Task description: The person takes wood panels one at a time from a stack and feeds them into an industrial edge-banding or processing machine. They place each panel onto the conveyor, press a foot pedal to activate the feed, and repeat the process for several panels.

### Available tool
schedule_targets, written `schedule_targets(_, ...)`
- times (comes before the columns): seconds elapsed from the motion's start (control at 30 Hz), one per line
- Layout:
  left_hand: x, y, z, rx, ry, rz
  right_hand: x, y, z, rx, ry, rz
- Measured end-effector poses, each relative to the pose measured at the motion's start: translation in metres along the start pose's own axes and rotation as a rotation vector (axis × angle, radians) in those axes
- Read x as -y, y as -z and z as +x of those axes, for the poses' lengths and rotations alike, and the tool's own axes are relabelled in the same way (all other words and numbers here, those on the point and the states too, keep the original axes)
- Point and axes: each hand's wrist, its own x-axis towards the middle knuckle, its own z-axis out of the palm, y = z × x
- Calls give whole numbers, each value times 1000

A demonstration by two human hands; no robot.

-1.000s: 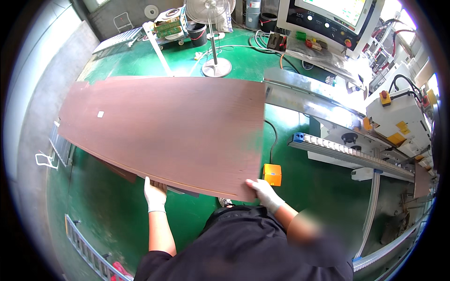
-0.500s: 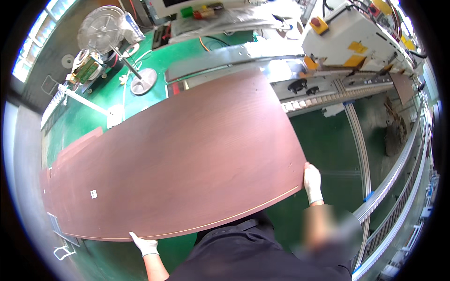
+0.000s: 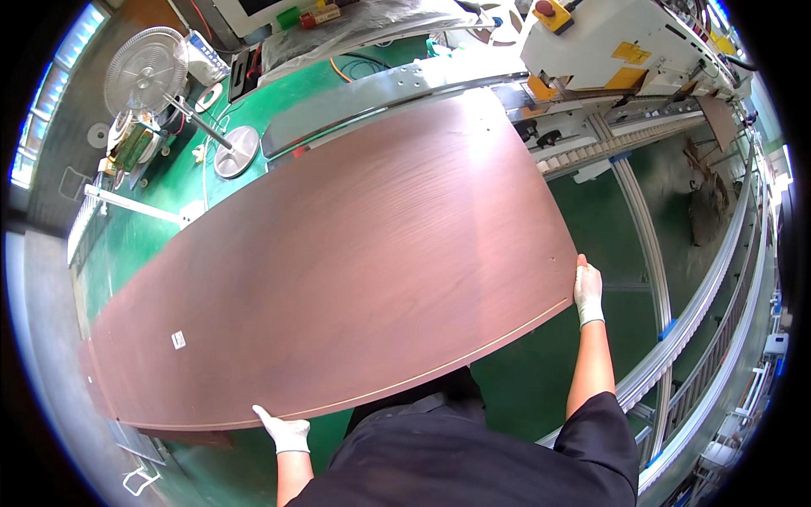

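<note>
A large brown wood-grain panel (image 3: pixel 338 279) spans the view in front of me, with a thin pale line along its near edge. A small white label (image 3: pixel 178 340) sits on its left part. My left hand (image 3: pixel 285 433), in a white glove, grips the near edge with the thumb on top and the other fingers hidden beneath. At the near right corner, my gloved right hand (image 3: pixel 589 291) holds the panel's right edge. Its far right part lies over the metal bed of the machine (image 3: pixel 625 55).
Beneath the panel's near left edge shows another brown board (image 3: pixel 198 438). A standing fan (image 3: pixel 145 72) is at the far left on the green floor. To my right runs a curved-looking metal roller rail (image 3: pixel 701 313). A grey metal table (image 3: pixel 363 97) stands beyond the panel.
The panel has shifted forward and to the right, with both hands still on it. A brown board's edge has come into sight below its near left side.
</note>
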Motion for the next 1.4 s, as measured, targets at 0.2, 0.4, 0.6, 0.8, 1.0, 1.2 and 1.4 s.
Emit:
schedule_targets(0.2, 12, -43, 6, 59, 3, 108, 2, 5, 25, -10, 24, -1)
schedule_targets(0.4, 24, -46, 4, 71, 36, 145, 2, 19, 45, -32, 32, -64)
schedule_targets(0.6, 33, -48, -4, -22, 59, 181, 9, 26, 66, 19, 28, -59)
schedule_targets(0.8, 37, -65, -8, -142, 113, 239, 5, 30, 72, 9, 90, -56)
schedule_targets(1.0, 45, -74, -11, -231, 116, 221, 9, 37, 77, 43, 81, -20)
schedule_targets(1.2, 69, -88, -18, -276, 96, 281, -1, 52, 96, -8, 92, 29)
schedule_targets(1.4, 115, -95, -31, -207, 100, 291, -30, 67, 144, -106, 118, 158)
